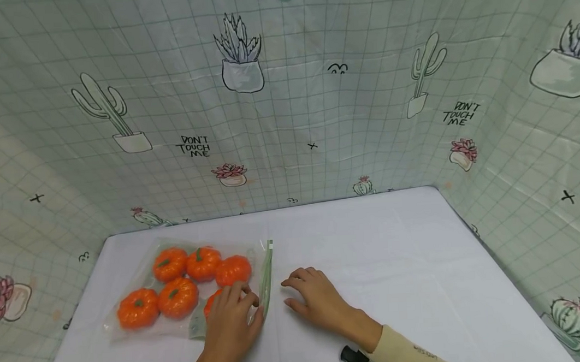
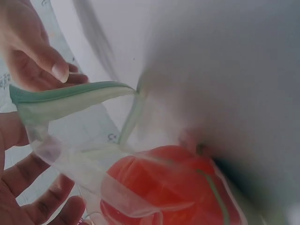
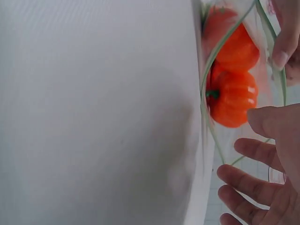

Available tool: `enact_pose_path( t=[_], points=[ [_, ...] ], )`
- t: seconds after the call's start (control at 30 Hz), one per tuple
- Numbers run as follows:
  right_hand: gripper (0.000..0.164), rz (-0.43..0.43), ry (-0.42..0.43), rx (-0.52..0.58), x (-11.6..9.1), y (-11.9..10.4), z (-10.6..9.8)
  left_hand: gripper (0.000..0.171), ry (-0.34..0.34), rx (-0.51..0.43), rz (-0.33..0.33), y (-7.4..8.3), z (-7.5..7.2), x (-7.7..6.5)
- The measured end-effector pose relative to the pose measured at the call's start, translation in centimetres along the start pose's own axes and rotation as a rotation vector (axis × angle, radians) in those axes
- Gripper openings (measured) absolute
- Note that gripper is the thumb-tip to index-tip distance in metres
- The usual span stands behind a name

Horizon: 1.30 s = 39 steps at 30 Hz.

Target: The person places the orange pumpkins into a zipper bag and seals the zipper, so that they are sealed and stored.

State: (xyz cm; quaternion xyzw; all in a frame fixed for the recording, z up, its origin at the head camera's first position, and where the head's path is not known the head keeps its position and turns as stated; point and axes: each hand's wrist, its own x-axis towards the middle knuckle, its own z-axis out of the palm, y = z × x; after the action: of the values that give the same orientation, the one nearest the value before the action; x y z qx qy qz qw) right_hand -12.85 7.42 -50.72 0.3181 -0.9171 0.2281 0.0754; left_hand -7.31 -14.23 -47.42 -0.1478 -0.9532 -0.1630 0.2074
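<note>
A clear zip bag [image 1: 205, 311] with a green-edged mouth lies on its side, holding several small orange pumpkins [image 1: 178, 298] with green stems. My left hand [image 1: 232, 315] is over the bag's mouth end and partly covers one pumpkin. In the right wrist view, the left thumb and fingers pinch the raised upper edge of the mouth, which gapes. My right hand [image 1: 321, 302] is just right of the mouth, apart from it in the head view, fingers bent loosely and holding nothing. In the right wrist view its fingers [image 3: 253, 183] are spread beside the opening.
The bag rests on the left part of a white-covered table [image 1: 372, 242]. A black device [image 1: 353, 358] sits by the right wrist. Behind and at both sides hangs a grid-patterned curtain [image 1: 286, 110] printed with cacti.
</note>
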Motion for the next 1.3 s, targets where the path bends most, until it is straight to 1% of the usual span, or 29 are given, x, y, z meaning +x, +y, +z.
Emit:
enact_pose_path(
  t=[0.07, 0.13, 0.3, 0.53, 0.67, 0.77, 0.87, 0.97, 1.07, 1.13, 1.23, 1.3],
  points=[
    [0.028, 0.004, -0.005, 0.003, -0.1, 0.2, 0.0, 0.022, -0.030, 0.006, -0.008, 0.1, -0.1, 0.0],
    [0.027, 0.007, -0.009, 0.009, -0.2, 0.3, -0.1, 0.022, -0.041, 0.012, -0.007, 0.1, -0.1, 0.0],
    [0.027, 0.012, -0.002, 0.005, -0.3, 0.8, -0.3, 0.021, -0.055, 0.040, 0.028, 0.1, -0.2, 0.1],
    [0.028, 0.012, 0.017, -0.006, 0.0, 1.4, -0.4, 0.018, -0.167, 0.094, 0.062, 0.3, -1.0, 0.7],
    [0.029, 0.001, 0.039, -0.018, 0.2, 1.7, -0.7, 0.018, -0.189, 0.093, 0.100, 0.2, -1.6, 1.5],
    [0.029, -0.005, 0.045, -0.028, 0.3, 1.8, -0.8, 0.017, -0.219, 0.086, 0.124, -0.2, -2.0, 2.5],
    [0.029, -0.004, 0.045, -0.037, 0.5, 1.9, -1.0, 0.014, -0.264, 0.054, 0.164, -1.0, -2.5, 3.7],
    [0.028, -0.004, 0.046, -0.051, 0.7, 2.0, -1.1, 0.013, -0.270, 0.013, 0.225, -2.0, -2.8, 5.1],
    [0.029, -0.005, 0.055, -0.066, 0.9, 2.2, -1.1, 0.012, -0.271, -0.009, 0.273, -2.8, -3.2, 6.9],
    [0.030, -0.002, 0.058, -0.073, 1.2, 2.3, -1.2, 0.012, -0.282, -0.005, 0.296, -3.2, -3.4, 8.1],
    [0.031, -0.003, 0.063, -0.092, 1.6, 2.4, -1.2, 0.017, -0.326, 0.006, 0.310, -3.8, -3.6, 10.0],
    [0.032, -0.009, 0.065, -0.124, 1.9, 2.5, -1.3, 0.021, -0.363, 0.018, 0.315, -4.1, -3.5, 11.2]
  ],
)
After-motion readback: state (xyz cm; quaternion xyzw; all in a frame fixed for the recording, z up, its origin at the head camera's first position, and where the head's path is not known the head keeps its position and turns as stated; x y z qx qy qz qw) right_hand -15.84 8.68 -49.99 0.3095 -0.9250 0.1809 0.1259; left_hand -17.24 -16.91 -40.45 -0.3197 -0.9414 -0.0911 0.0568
